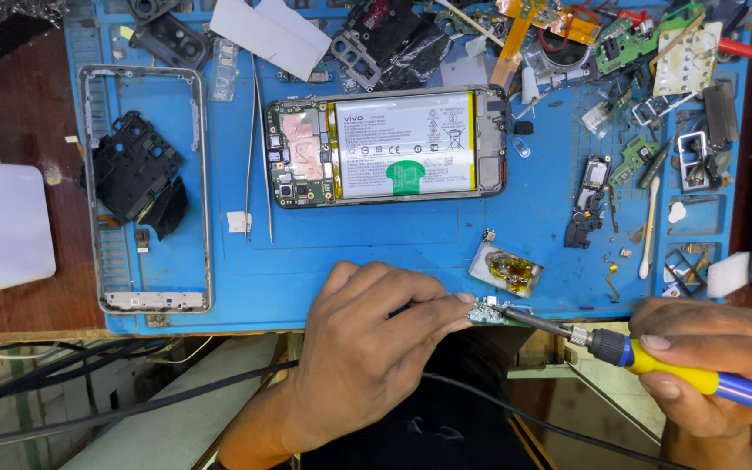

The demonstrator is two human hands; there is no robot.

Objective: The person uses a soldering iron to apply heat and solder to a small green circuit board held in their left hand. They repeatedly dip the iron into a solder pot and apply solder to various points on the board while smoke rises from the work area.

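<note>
My left hand pinches a small green circuit board at the front edge of the blue work mat. My right hand grips a soldering iron with a yellow and blue handle; its metal tip touches the right end of the small board. Farther back on the mat lies an opened phone, its white battery and circuit board exposed.
A metal phone frame with black plastic parts lies at the mat's left. Tweezers rest beside the phone. A flux pad sits near the board. Several loose parts crowd the back right. A white charger stands far left.
</note>
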